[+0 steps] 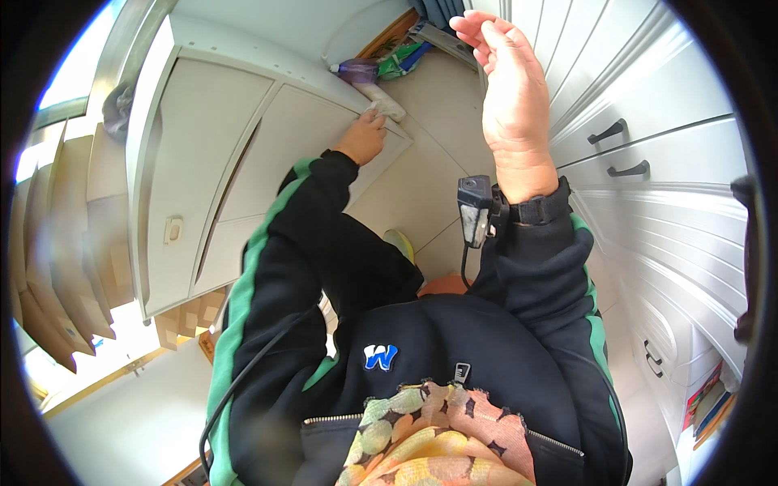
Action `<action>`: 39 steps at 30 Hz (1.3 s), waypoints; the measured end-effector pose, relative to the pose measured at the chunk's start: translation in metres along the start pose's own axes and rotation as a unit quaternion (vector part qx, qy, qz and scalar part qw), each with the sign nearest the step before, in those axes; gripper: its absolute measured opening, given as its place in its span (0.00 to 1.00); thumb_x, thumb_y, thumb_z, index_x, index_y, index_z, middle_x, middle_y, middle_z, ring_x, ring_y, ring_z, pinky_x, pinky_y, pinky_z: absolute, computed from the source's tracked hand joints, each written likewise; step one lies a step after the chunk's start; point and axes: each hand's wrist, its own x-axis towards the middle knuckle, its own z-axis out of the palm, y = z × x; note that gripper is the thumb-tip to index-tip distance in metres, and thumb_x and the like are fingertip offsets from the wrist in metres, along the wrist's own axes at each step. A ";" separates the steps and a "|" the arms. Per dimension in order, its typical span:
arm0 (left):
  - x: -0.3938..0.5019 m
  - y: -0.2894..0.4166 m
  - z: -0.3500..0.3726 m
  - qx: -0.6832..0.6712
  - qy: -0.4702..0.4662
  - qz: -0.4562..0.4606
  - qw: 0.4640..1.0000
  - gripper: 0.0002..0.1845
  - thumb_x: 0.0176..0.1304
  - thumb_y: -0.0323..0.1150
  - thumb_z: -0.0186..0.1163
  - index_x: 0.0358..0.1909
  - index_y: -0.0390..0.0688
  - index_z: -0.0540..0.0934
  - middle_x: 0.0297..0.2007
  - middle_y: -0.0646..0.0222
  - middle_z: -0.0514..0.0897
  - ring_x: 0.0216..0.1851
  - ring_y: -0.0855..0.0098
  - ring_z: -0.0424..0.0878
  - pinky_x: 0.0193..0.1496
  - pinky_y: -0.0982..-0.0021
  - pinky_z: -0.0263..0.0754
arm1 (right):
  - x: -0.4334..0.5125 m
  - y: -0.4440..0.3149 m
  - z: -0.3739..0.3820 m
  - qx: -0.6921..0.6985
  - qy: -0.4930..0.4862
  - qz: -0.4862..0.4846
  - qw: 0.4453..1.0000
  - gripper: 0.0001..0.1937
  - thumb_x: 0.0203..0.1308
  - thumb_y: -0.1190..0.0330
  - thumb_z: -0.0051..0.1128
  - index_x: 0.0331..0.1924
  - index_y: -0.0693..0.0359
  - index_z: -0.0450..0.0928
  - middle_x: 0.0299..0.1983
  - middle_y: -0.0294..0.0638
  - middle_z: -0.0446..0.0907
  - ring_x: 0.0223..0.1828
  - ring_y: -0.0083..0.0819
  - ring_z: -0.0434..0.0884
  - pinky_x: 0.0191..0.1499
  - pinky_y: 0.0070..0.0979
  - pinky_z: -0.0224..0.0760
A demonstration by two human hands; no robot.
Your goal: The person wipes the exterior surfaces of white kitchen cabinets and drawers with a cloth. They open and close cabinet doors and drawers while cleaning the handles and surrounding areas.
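Near the far corner of a white cabinet [316, 115], my left hand [363, 138] has its fingers on a crumpled white cloth [378, 108]. The cloth lies at the cabinet's edge and part of it is hidden by the fingers. My right hand [516, 100] is raised on the other side, palm partly turned inward. It holds nothing, and its fingers are loosely bent and a little apart. A small black camera [475, 203] is strapped at the right wrist, with a cable hanging from it.
Beyond the cabinet lie a bottle of purple liquid [357, 71], a green package [400, 61] and a white roll [384, 101] on the tiled floor [434, 118]. White drawers with dark handles [629, 169] line the right. Flattened cardboard [67, 243] stands at the left.
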 end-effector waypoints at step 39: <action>-0.045 0.040 0.058 -0.137 0.132 -0.164 0.968 0.23 0.60 0.30 0.55 0.59 0.42 0.77 0.57 0.70 0.77 0.61 0.67 0.72 0.64 0.69 0.66 | -0.016 0.015 0.036 -0.058 -0.050 0.056 0.996 0.19 0.76 0.62 0.37 0.55 0.69 0.73 0.46 0.52 0.83 0.46 0.37 0.82 0.55 0.32 0.73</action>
